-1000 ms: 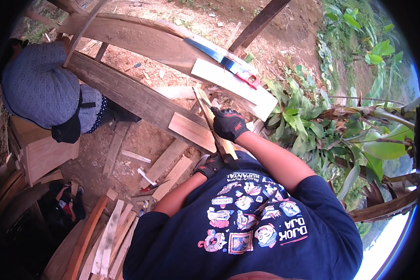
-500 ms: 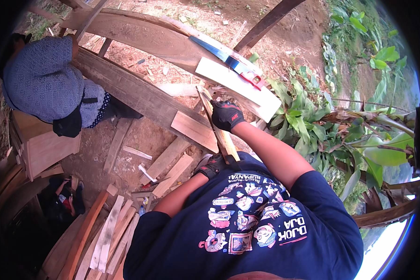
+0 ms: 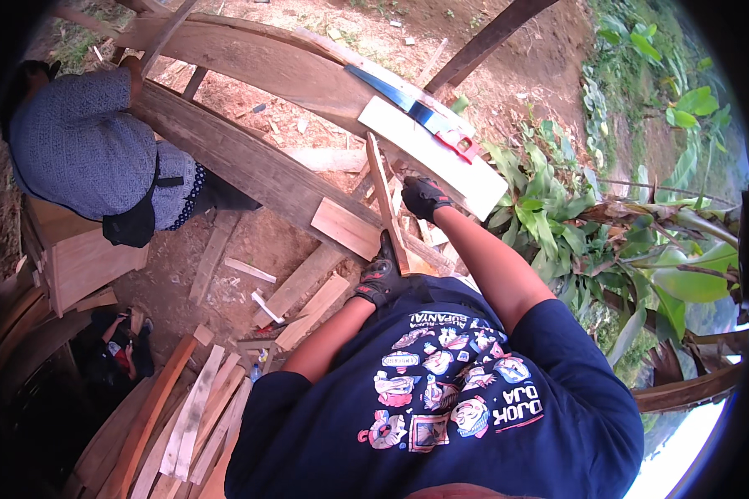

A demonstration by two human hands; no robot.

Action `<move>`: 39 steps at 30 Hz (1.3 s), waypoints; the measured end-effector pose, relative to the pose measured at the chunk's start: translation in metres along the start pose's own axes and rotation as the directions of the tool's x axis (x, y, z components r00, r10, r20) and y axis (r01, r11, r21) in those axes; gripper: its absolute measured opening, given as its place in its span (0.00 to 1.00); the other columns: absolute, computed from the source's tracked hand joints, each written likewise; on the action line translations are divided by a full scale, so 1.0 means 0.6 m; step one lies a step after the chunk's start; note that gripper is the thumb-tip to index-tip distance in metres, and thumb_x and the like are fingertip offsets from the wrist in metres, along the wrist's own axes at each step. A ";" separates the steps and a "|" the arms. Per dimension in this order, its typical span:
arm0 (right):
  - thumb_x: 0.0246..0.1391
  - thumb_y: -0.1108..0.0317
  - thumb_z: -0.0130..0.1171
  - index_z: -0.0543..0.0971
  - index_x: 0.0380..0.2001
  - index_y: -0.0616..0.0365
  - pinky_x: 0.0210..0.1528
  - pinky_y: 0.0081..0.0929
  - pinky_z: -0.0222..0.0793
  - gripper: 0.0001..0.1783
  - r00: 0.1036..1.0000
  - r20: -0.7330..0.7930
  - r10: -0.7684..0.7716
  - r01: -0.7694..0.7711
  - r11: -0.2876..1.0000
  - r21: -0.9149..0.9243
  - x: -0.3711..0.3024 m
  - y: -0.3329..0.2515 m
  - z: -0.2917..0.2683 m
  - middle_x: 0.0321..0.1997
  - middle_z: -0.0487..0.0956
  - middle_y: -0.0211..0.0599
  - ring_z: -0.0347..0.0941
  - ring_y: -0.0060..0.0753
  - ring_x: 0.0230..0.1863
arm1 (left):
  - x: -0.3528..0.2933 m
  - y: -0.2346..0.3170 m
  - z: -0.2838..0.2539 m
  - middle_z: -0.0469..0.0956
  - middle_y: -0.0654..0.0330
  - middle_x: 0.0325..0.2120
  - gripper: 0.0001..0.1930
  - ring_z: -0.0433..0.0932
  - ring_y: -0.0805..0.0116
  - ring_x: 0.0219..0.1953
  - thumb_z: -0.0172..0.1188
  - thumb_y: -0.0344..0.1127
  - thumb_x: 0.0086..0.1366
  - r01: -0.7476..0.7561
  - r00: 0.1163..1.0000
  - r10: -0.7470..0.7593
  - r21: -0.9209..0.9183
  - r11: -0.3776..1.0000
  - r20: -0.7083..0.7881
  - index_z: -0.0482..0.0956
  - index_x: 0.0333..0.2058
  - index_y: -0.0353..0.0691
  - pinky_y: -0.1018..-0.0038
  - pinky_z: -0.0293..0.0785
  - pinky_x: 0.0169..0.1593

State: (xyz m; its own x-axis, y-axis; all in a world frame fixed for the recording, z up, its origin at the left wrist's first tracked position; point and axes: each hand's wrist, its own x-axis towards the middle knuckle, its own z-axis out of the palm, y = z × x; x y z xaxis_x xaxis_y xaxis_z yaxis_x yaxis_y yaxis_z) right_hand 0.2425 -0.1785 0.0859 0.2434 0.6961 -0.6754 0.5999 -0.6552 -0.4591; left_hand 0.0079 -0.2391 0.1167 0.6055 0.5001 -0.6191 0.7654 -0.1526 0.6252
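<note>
A narrow wooden strip (image 3: 384,204) stands out in front of my body, its near end by my waist and its far end by a white board. My left hand (image 3: 379,281), in a black glove, grips the strip near its lower end, one finger stretched along its side. Just right of the strip, apart from it, is my right hand (image 3: 425,199), also gloved. Its fingers are curled, and whatever they may hold is hidden. Beyond lies a handsaw (image 3: 420,111) with a blue blade and red-and-white handle, resting over the white board (image 3: 441,162).
A long wooden beam (image 3: 241,166) runs across the front, with a short plank (image 3: 347,228) on it. Another person (image 3: 83,158) in a blue-grey top is at the left. Stacked boards (image 3: 187,416) lie at lower left, and leafy plants (image 3: 549,208) grow at right.
The strip has turned so its narrow edge faces up instead of its pale broad face. My right hand has come off it to the right; my left hand has shifted up along it.
</note>
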 end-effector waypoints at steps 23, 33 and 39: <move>0.71 0.56 0.49 0.80 0.58 0.58 0.59 0.59 0.74 0.23 0.983 -0.135 -0.128 0.132 0.991 0.024 -0.026 -0.090 -0.031 0.52 0.85 0.63 0.81 0.69 0.56 | 0.016 -0.085 0.055 0.81 0.40 0.58 0.74 0.84 0.42 0.59 0.77 0.59 0.57 -0.052 0.999 0.047 -0.237 0.970 -0.025 0.25 0.79 0.37 0.54 0.83 0.59; 0.68 0.59 0.49 0.82 0.53 0.57 0.59 0.58 0.76 0.20 0.976 -0.128 -0.176 0.167 0.982 -0.083 0.018 -0.094 -0.035 0.51 0.86 0.61 0.82 0.67 0.55 | 0.016 -0.069 0.057 0.81 0.38 0.56 0.72 0.85 0.40 0.55 0.76 0.55 0.56 -0.083 0.993 0.065 -0.204 0.975 -0.096 0.26 0.80 0.37 0.54 0.84 0.56; 0.67 0.59 0.50 0.85 0.50 0.61 0.55 0.56 0.80 0.21 0.985 -0.156 -0.076 0.077 0.997 0.001 0.063 -0.112 -0.034 0.48 0.88 0.59 0.87 0.60 0.51 | 0.013 -0.056 0.041 0.81 0.38 0.57 0.68 0.84 0.41 0.57 0.76 0.53 0.57 0.013 1.000 -0.009 -0.176 0.984 0.023 0.31 0.79 0.37 0.54 0.83 0.56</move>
State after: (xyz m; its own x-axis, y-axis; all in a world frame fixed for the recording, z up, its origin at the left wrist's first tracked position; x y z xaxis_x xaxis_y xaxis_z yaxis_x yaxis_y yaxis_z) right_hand 0.2269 -0.1024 0.1030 0.3130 0.7813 -0.5400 0.6164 -0.5997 -0.5104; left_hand -0.0075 -0.2509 0.0791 0.6030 0.4820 -0.6357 0.7231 0.0063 0.6907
